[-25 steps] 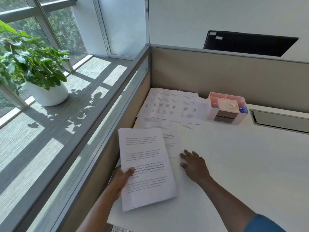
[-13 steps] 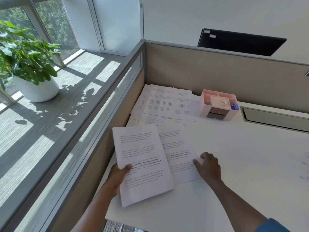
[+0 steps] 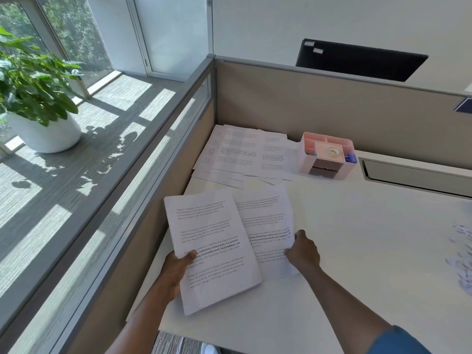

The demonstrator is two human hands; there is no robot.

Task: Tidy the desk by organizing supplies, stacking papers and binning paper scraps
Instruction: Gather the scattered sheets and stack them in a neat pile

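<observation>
— Reaching in from the bottom edge, both forearms angle up over the white desk (image 3: pixel 344 251). Which hand has what?

— The left hand (image 3: pixel 178 268) is curled round the left edge of a stack of printed sheets (image 3: pixel 212 249), thumb on top across the text, the other fingers hidden underneath. The stack tilts, its far end leaning toward the window side.

— And the right?

— The right hand (image 3: pixel 304 251) pinches the right edge of a single printed sheet (image 3: pixel 265 226), thumb and bent fingers closed on the paper. That sheet sits just beside the stack, its left part tucked under it; whether it is lifted off the desk I cannot tell. A blue sleeve (image 3: pixel 398 341) shows on the right arm.

— Anything else nearby?

— Paper scraps (image 3: pixel 462 254) lie at the right edge of the desk, well apart from the hands.

— Farther back?

— More loose papers (image 3: pixel 242 154) spread in the corner against the beige partition (image 3: pixel 332 108). Just right of them stands a pink organizer (image 3: pixel 328 155) with a tape roll (image 3: pixel 332 151) inside.
</observation>
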